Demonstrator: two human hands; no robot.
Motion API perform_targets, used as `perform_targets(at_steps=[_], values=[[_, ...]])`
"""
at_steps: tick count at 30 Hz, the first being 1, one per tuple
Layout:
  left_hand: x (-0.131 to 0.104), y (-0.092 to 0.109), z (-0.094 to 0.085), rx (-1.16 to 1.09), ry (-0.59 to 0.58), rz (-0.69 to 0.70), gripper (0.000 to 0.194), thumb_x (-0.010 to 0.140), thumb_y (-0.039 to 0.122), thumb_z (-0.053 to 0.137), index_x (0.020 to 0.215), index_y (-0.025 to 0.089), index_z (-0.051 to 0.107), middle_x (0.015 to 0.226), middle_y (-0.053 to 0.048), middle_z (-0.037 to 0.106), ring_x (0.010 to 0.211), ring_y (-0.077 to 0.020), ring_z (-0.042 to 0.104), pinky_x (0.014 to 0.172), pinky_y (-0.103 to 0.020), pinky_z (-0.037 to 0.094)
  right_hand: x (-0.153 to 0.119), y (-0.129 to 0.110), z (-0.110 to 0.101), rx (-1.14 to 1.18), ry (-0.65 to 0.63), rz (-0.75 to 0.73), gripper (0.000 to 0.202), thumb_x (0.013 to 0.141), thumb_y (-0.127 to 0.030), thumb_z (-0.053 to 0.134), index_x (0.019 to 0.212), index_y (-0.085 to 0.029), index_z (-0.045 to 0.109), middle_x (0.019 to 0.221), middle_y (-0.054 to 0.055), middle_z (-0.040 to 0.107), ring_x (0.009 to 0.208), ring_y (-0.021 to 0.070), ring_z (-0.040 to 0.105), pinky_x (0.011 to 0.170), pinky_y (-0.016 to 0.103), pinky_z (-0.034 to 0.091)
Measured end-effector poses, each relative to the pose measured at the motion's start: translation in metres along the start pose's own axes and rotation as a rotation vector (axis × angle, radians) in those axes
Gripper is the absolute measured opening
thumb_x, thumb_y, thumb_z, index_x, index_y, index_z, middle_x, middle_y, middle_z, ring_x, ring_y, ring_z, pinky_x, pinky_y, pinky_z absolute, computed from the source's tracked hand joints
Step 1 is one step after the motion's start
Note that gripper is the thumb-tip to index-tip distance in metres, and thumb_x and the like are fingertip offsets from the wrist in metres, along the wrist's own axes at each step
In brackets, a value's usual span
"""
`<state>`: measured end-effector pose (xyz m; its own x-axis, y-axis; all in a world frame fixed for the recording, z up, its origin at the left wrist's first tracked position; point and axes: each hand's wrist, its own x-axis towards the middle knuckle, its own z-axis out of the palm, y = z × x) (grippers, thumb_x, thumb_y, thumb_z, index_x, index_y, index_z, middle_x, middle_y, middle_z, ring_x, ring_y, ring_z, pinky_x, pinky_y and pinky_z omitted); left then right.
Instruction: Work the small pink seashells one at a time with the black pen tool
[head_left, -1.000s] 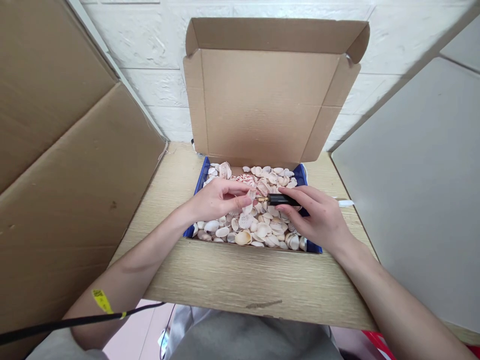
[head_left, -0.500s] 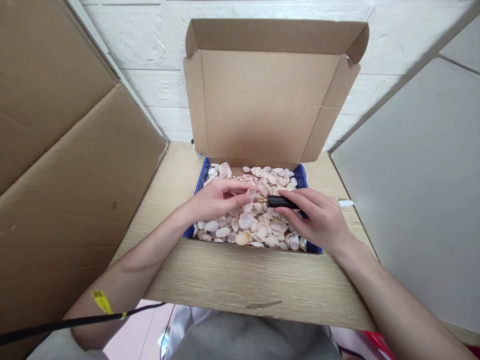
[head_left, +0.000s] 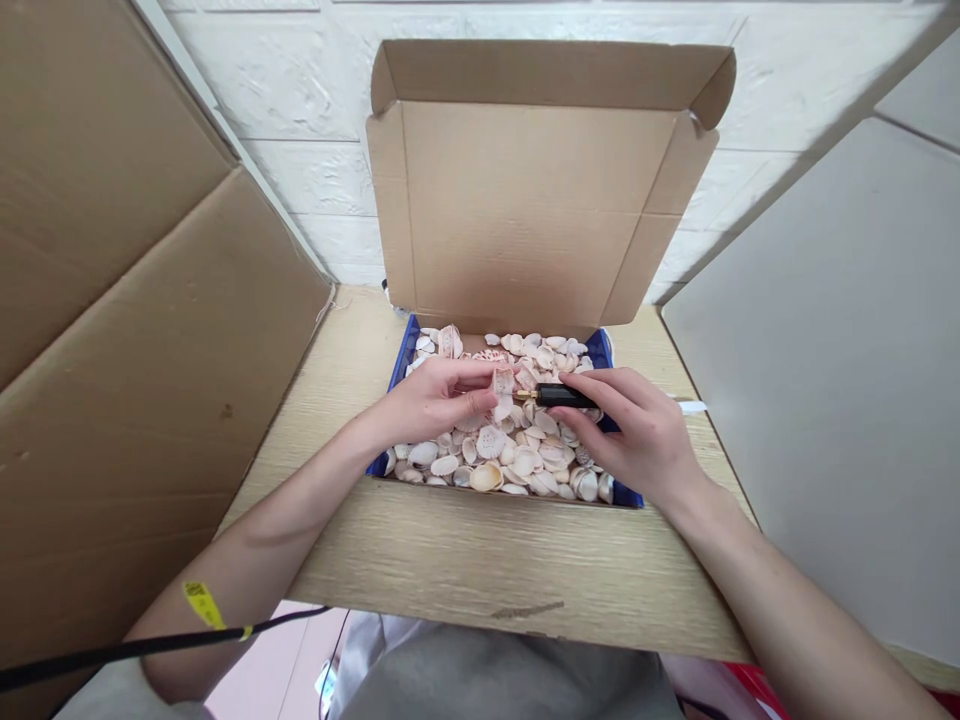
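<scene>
My left hand [head_left: 439, 402] pinches a pale pinkish shell [head_left: 503, 392] between thumb and fingers, above an open box full of shells [head_left: 491, 475]. From the right, my right hand [head_left: 634, 425] grips a black pen-like tool [head_left: 564, 396] with a brass-coloured tip. The tip points left at the held shell, close to its face; whether they touch is too small to tell. Beneath both hands lie many white, cream and pink shells, partly hidden by the fingers.
The box's cardboard lid [head_left: 540, 200] stands upright behind the shells. Blue side walls [head_left: 403, 352] edge the box on the wooden table [head_left: 465, 560]. A large cardboard panel [head_left: 150, 370] rises at left, a pale panel [head_left: 840, 350] at right. A black cable [head_left: 150, 645] crosses the lower left.
The shell in my left hand has turned slightly, showing more of its face. The black tool has shifted a little to the right and up with my right hand.
</scene>
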<state>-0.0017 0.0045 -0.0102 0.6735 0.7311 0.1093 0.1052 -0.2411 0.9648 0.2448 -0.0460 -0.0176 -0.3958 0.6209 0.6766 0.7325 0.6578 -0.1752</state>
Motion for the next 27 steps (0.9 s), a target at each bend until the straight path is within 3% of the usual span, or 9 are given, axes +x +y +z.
perform_targets(at_steps=[7, 19, 27], values=[[-0.0004, -0.0054, 0.0023, -0.024, 0.013, -0.071, 0.042, 0.087, 0.038, 0.061, 0.122, 0.016, 0.065, 0.114, -0.009, 0.071, 0.103, -0.0231, 0.067, 0.085, -0.032, 0.055, -0.002, 0.0026, 0.0001, 0.064, -0.122, 0.012, 0.029, 0.087, -0.029, 0.064, 0.113, -0.018, 0.06, 0.094, 0.009, 0.07, 0.079, 0.0188, 0.066, 0.066, 0.032, 0.055], [-0.0017, -0.0008, 0.0022, -0.011, -0.027, -0.081, 0.041, 0.087, 0.036, 0.061, 0.122, 0.016, 0.065, 0.105, -0.008, 0.072, 0.088, -0.0184, 0.067, 0.074, -0.028, 0.055, 0.0035, 0.0, -0.0034, -0.049, 0.061, -0.125, 0.036, 0.08, -0.019, 0.071, 0.113, -0.021, 0.058, 0.093, 0.008, 0.07, 0.08, 0.0211, 0.064, 0.069, 0.036, 0.052], [-0.0029, 0.0019, 0.001, 0.007, -0.072, -0.1, 0.037, 0.085, 0.033, 0.064, 0.117, 0.015, 0.068, 0.092, -0.006, 0.072, 0.075, -0.0163, 0.065, 0.063, -0.024, 0.053, 0.0028, 0.0006, -0.0026, -0.053, 0.047, -0.078, 0.03, 0.083, -0.023, 0.068, 0.112, -0.022, 0.06, 0.095, 0.008, 0.071, 0.082, 0.0215, 0.065, 0.071, 0.037, 0.052]])
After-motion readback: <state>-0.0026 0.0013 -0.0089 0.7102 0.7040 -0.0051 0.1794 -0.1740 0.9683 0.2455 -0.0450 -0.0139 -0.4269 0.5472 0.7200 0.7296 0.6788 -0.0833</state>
